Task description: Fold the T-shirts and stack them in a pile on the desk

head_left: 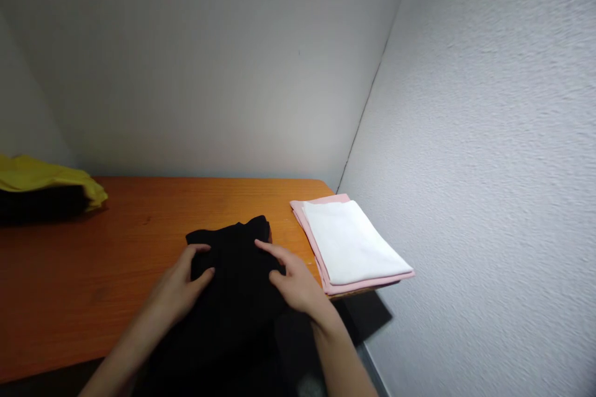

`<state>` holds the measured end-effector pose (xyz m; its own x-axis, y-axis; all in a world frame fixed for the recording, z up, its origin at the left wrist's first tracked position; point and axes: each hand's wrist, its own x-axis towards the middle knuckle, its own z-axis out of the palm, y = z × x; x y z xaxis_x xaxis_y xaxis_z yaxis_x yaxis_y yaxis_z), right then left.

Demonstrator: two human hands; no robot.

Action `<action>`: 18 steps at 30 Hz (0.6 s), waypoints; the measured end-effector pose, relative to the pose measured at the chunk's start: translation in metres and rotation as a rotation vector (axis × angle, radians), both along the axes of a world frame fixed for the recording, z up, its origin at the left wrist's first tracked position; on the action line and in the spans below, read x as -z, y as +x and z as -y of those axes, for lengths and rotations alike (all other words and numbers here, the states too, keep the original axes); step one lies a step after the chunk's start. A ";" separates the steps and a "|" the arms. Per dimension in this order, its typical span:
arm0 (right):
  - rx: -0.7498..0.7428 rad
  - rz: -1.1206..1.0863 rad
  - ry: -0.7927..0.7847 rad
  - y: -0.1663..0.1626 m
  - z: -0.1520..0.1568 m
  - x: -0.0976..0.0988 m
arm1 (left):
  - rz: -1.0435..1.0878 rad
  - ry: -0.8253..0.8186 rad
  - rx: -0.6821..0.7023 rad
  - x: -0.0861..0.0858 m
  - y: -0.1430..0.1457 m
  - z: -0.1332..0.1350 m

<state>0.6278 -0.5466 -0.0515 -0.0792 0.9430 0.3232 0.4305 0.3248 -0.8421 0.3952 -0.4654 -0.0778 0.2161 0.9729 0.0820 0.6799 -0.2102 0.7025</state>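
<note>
- Your left hand [179, 288] and right hand [293, 282] both lie flat, fingers spread, on the black garment [235, 285]. They sit apart, pressing, not clamped on anything.
- The black garment sits at the near edge of the wooden table [116, 248], part of it draping off toward you.
- Looks partly folded: top edge bunched, not squared yet.
- Done, by the look of it: white cloth [351, 242] folded on pink cloth [316, 201] at the right, beside the wall.
- Left, I'd judge: yellow cloth [46, 177] on a dark pile, far left, unfolded.
</note>
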 end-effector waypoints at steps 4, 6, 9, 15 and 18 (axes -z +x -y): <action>0.038 -0.027 0.022 0.047 -0.013 -0.042 | 0.252 0.174 0.131 -0.041 0.056 -0.014; 0.082 -0.045 0.062 0.076 -0.010 -0.069 | 0.315 0.275 0.169 -0.071 0.095 -0.020; 0.159 -0.081 0.152 0.127 0.005 -0.099 | 0.377 0.410 0.200 -0.108 0.157 -0.022; 0.458 0.079 0.103 0.233 0.037 -0.054 | 0.210 0.326 0.306 -0.085 0.251 0.004; 0.620 0.407 -0.071 0.257 0.043 -0.005 | 0.145 0.269 0.391 -0.038 0.267 0.032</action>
<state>0.8853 -0.5900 -0.0466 0.3737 0.8713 0.3182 0.7993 -0.1284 -0.5871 0.6617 -0.4974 -0.0394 0.5285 0.7615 0.3751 0.4132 -0.6168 0.6700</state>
